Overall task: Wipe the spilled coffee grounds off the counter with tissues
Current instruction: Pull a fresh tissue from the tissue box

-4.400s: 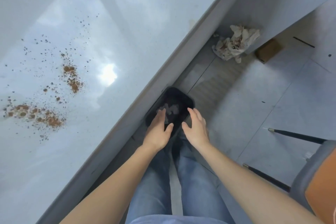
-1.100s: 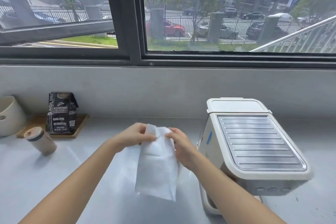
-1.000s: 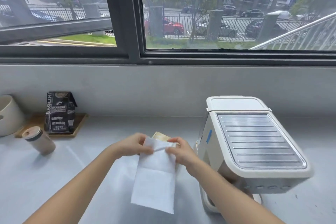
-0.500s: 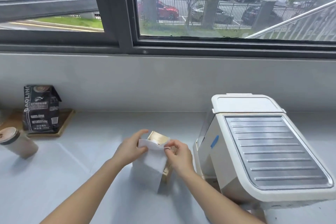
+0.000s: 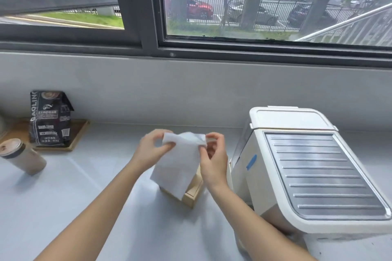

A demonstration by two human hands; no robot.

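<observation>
While half a second ago the tissue (image 5: 180, 163) hung low against the box (image 5: 192, 194), I now have it lifted, left hand (image 5: 151, 150) and right hand (image 5: 214, 159) each pinching a top corner. No grounds in view; wiping comes next, I judge.

Both hands (image 5: 182, 154) pinch tissue (image 5: 178, 165) above wooden box (image 5: 192, 194).

Tissue (image 5: 180, 165) above wooden box (image 5: 192, 194), left of machine (image 5: 307, 167); bag (image 5: 49, 118) far left.
</observation>
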